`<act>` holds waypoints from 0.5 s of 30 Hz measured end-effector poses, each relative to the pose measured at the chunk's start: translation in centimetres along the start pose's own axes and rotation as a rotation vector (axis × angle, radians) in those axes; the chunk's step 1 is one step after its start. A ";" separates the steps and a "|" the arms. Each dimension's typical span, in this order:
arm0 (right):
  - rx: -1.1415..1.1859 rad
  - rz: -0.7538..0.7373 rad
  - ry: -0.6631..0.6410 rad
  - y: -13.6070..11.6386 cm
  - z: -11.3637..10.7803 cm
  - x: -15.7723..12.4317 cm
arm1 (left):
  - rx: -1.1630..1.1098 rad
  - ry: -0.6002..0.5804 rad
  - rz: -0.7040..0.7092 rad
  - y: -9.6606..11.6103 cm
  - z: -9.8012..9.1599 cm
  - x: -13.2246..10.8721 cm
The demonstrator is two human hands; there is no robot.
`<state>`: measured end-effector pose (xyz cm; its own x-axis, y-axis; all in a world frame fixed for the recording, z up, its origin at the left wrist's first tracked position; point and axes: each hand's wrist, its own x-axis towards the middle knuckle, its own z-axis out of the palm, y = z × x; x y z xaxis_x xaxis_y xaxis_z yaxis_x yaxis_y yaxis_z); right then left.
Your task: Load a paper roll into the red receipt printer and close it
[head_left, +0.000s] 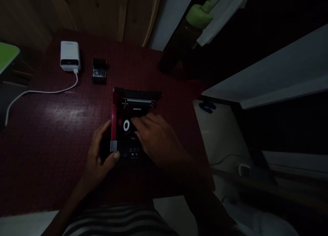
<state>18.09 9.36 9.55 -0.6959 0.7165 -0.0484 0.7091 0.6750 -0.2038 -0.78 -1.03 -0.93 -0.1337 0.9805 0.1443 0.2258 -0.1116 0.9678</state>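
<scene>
A red and black boxy device point(113, 123) with its lid point(138, 94) raised stands on the dark red table point(64, 133); it looks like a small printer. Inside it shows a white ring point(126, 125), like the end of a roll. My left hand point(98, 154) grips the device's left front corner, thumb on the front and fingers round the side. Reaching into the open top, my right hand point(153, 135) has its fingers bent together just right of the white ring. What those fingertips hold, if anything, is hidden. Small buttons show on the front panel point(133, 154).
A white power bank point(70, 54) with a white cable point(51, 92) lies at the back left. Beside it is a small black object point(99, 71) with a shiny face. A green-capped bottle point(198, 17) stands at the back right. Blue slippers point(206, 107) lie on the floor.
</scene>
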 end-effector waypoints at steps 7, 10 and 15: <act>-0.018 0.119 -0.257 -0.5 -0.7 3.1 | 0.003 -0.002 -0.014 0.1 0.1 -0.1; 0.037 0.115 -0.256 0.2 -0.2 3.4 | 0.009 0.000 -0.006 0.1 0.1 -0.1; 0.080 0.102 -0.191 0.7 0.7 3.1 | 0.010 -0.013 -0.004 0.2 0.0 -0.1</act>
<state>16.33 11.92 8.55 -0.6352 0.7291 -0.2550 0.7710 0.5790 -0.2651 -0.77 -1.10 -0.76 -0.1226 0.9829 0.1373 0.2345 -0.1058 0.9663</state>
